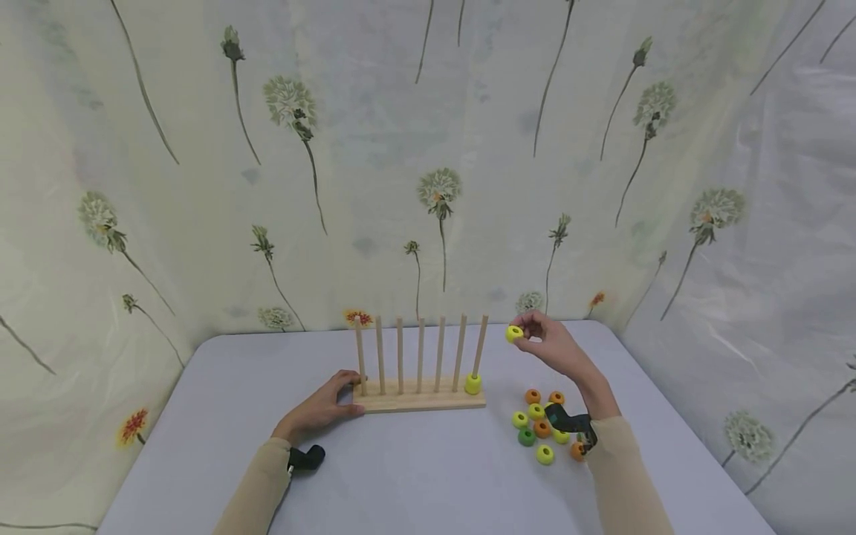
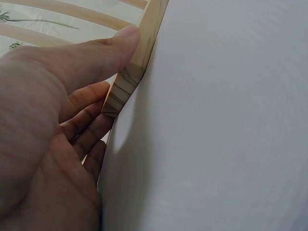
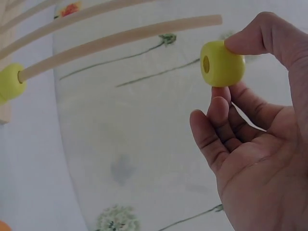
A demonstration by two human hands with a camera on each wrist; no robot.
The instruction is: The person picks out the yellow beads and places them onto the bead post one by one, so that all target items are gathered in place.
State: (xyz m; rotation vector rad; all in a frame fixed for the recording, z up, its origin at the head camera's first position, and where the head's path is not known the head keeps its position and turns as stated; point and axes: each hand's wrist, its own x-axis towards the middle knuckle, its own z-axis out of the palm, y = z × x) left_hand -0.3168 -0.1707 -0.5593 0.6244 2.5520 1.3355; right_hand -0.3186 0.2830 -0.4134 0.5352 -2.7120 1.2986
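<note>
A wooden peg rack [image 1: 421,403] with several upright pegs stands on the table. My left hand [image 1: 319,406] grips its left end, the thumb on the front edge and the fingers behind, as the left wrist view also shows. Between thumb and fingertips, my right hand [image 1: 553,348] pinches a yellow bead [image 3: 224,66] up near the top of the rightmost peg [image 3: 130,42], just to its right. The bead's hole faces the peg side in the right wrist view. Low on that same peg, yellow beading [image 1: 472,384] sits against the base.
Loose orange, yellow and green beads, such as a green bead [image 1: 526,437] and an orange bead [image 1: 532,397], lie in a group right of the rack, partly covered by the right wrist's camera strap [image 1: 568,420]. A flower-printed curtain [image 1: 374,148] hangs behind the white table [image 1: 401,475].
</note>
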